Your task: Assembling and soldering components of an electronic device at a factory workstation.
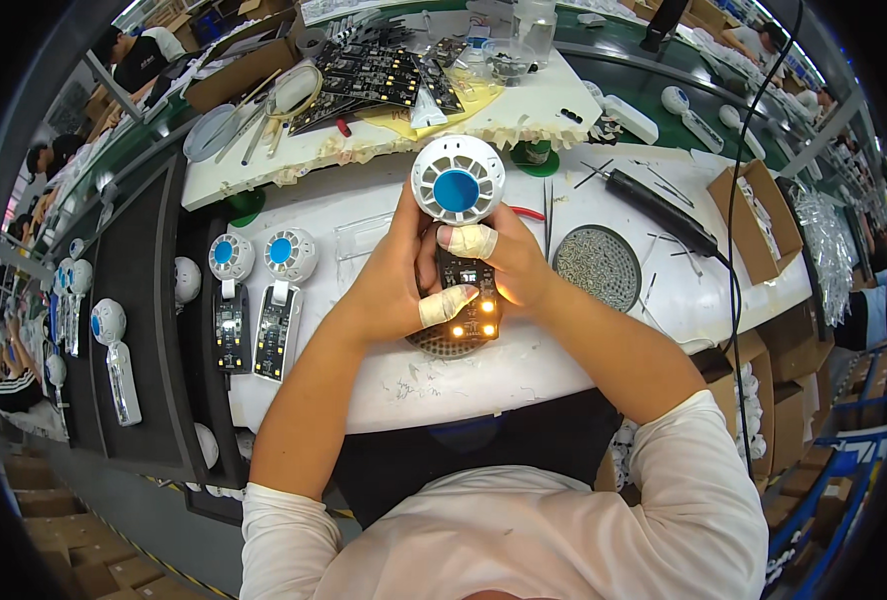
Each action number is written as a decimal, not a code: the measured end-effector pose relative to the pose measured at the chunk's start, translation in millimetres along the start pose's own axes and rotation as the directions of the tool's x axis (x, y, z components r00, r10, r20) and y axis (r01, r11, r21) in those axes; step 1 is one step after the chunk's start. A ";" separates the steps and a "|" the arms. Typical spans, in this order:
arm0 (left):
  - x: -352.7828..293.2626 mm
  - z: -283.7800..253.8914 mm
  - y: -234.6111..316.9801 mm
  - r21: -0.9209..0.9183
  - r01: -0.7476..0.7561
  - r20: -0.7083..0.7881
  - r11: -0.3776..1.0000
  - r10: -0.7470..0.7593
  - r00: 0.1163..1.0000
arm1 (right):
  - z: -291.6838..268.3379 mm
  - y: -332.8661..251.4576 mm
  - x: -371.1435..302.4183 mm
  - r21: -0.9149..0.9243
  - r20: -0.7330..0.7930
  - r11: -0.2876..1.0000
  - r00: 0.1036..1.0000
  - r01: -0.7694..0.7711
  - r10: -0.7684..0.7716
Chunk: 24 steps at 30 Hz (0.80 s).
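Both of my hands hold one device with a round white slotted head (458,160) and a blue disc in its middle. Below the head runs a black circuit board (461,272), with several small yellow-orange lights glowing at its lower end. My left hand (392,285) wraps the left side, its taped thumb lying across the lower board. My right hand (519,262) closes round the right side, its taped thumb on the upper board just under the head. The fingers behind the device are mostly hidden. Partly covered below it is a round perforated dish (442,345).
Two similar devices (276,330) lie at the left beside a black rack (154,370). Right of my hands are a dish of small screws (597,268), a black electric screwdriver (661,212) and a cardboard box (757,222). Circuit boards (369,75) pile on the raised shelf (364,150).
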<state>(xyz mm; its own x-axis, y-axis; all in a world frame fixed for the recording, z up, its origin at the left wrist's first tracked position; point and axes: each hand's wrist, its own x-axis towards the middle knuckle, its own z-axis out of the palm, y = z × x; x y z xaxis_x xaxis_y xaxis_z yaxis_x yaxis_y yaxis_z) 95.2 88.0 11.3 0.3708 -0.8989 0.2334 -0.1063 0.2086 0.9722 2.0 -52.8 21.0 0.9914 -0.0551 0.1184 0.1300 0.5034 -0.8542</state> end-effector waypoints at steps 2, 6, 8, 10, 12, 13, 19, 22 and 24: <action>-0.8 -0.1 1.9 -0.010 0.060 0.010 0.998 -0.060 0.998 | -0.2 -0.8 -1.2 0.040 0.030 0.999 0.999 -0.027 0.026; -1.0 -2.1 -4.7 -0.005 -0.044 0.029 0.999 0.044 0.999 | 0.9 -2.0 -1.3 0.005 0.018 1.000 1.000 -0.002 0.002; -0.1 -0.3 -3.4 0.016 -0.053 0.017 0.998 0.053 0.998 | -0.2 0.6 -0.8 0.001 0.000 1.000 1.000 0.005 -0.005; 0.4 -0.4 -4.0 0.027 -0.054 0.011 0.998 0.054 0.998 | -1.4 3.1 -0.3 -0.015 -0.033 1.000 0.999 0.017 -0.018; 2.4 -1.8 -4.3 0.123 -0.090 0.002 0.988 0.090 0.996 | -1.2 2.6 0.0 -0.028 -0.029 0.999 0.999 0.017 -0.018; 3.1 -2.2 -4.5 0.171 -0.107 -0.001 0.979 0.109 0.994 | -0.8 2.1 0.1 -0.043 -0.024 0.999 1.000 0.017 -0.018; 4.1 1.9 -5.0 0.075 -0.162 0.004 0.984 0.162 0.987 | 1.9 8.0 -0.1 -0.007 -0.083 1.000 0.996 -0.028 0.028; 4.3 5.1 3.4 -0.055 -0.135 0.001 0.989 0.136 0.991 | 8.6 7.3 -1.1 0.116 -0.170 0.992 0.983 -0.046 0.066; 3.8 5.3 9.1 -0.071 -0.082 0.015 0.994 0.083 0.996 | 11.3 4.1 -2.4 0.136 -0.164 0.989 0.983 -0.060 0.082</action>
<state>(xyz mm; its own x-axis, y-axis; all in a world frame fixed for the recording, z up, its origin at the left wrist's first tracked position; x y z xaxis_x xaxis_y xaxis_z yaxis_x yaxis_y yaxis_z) 90.8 84.4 21.0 0.3470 -0.8842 0.3129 -0.0704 0.3081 0.9488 0.0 -40.9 23.0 0.9873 -0.1544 -0.0366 0.0678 0.6185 -0.7829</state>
